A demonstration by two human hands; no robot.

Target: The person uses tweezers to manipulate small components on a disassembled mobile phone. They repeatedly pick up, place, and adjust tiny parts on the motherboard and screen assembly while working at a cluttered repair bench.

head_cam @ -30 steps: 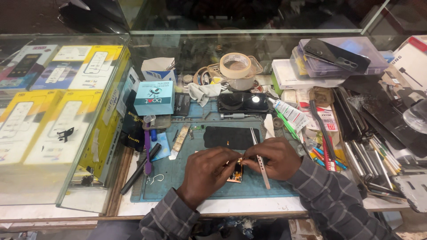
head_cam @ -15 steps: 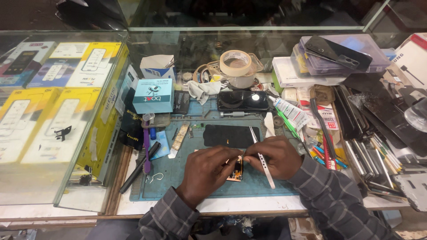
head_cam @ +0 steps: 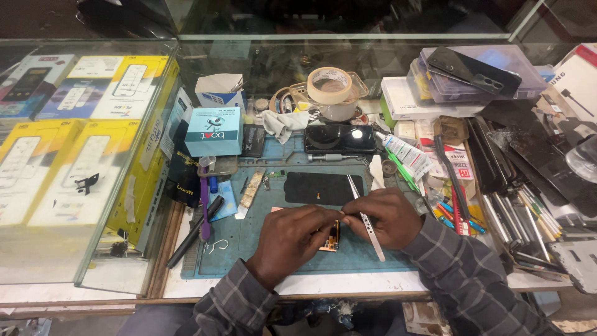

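Head view: left hand point(head_cam: 292, 239) fingers pinching small circuit board point(head_cam: 333, 235); right hand point(head_cam: 382, 218) gripping tweezers point(head_cam: 365, 218), knuckles up.

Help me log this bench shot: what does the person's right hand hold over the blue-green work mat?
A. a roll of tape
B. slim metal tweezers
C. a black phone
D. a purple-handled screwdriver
B: the right hand grips slim metal tweezers, slanting across the work mat, beside the small circuit board under the left hand.
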